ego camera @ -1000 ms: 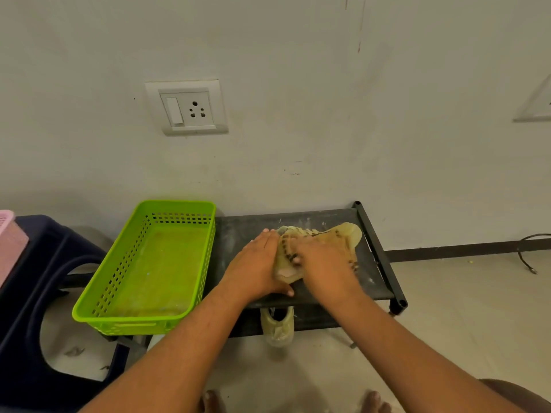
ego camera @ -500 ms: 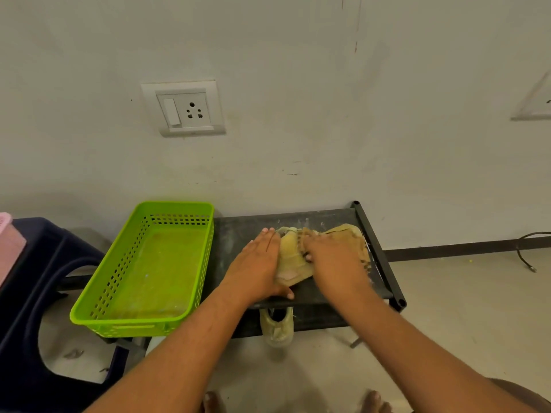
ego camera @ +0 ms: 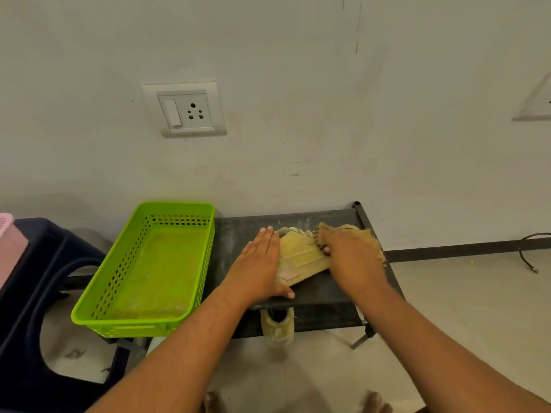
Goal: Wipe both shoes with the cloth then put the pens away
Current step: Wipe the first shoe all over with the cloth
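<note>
One pale yellow fabric shoe (ego camera: 301,257) lies on the black metal rack (ego camera: 238,234); light and soft, I judge, so my flat left hand (ego camera: 259,263) braces its side while my right hand (ego camera: 351,257) clutches the frayed tan cloth (ego camera: 369,236) against it.

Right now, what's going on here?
A person is wiping a shoe on the top shelf of a black rack. The left hand lies flat against the shoe's side and steadies it. The right hand grips the cloth and presses it on the shoe's far end. The second shoe sits on the lower shelf. A green basket stands to the left of the rack. No pens are in view.
</note>
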